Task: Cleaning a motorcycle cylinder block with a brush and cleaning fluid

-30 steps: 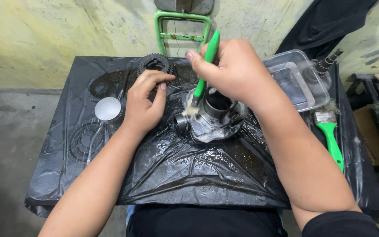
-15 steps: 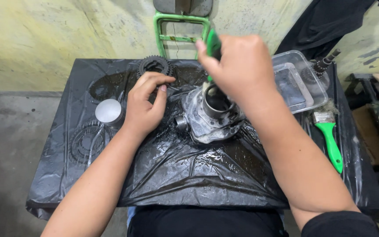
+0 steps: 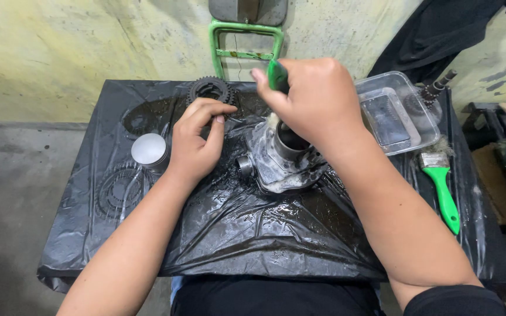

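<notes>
A grey metal engine cylinder (image 3: 276, 161) lies wet on black plastic sheeting (image 3: 253, 234) over a small table. My right hand (image 3: 314, 99) is closed on a green-handled brush (image 3: 276, 76), whose pale bristles touch the cylinder's upper left rim. My left hand (image 3: 197, 137) rests on the sheeting just left of the cylinder, fingers curled and holding nothing. It lies between the cylinder and a silver piston (image 3: 149, 151).
A black toothed gear (image 3: 209, 89) lies at the back, a ring-shaped part (image 3: 118, 190) at the left. A clear plastic tray (image 3: 396, 114) stands at the right, with a second green-handled brush (image 3: 440, 184) beside it. A green metal frame (image 3: 246, 41) leans on the wall behind.
My right hand has swung the brush from the cylinder's left side up over its bore and back, turning the handle more upright. My left hand has stayed put.
</notes>
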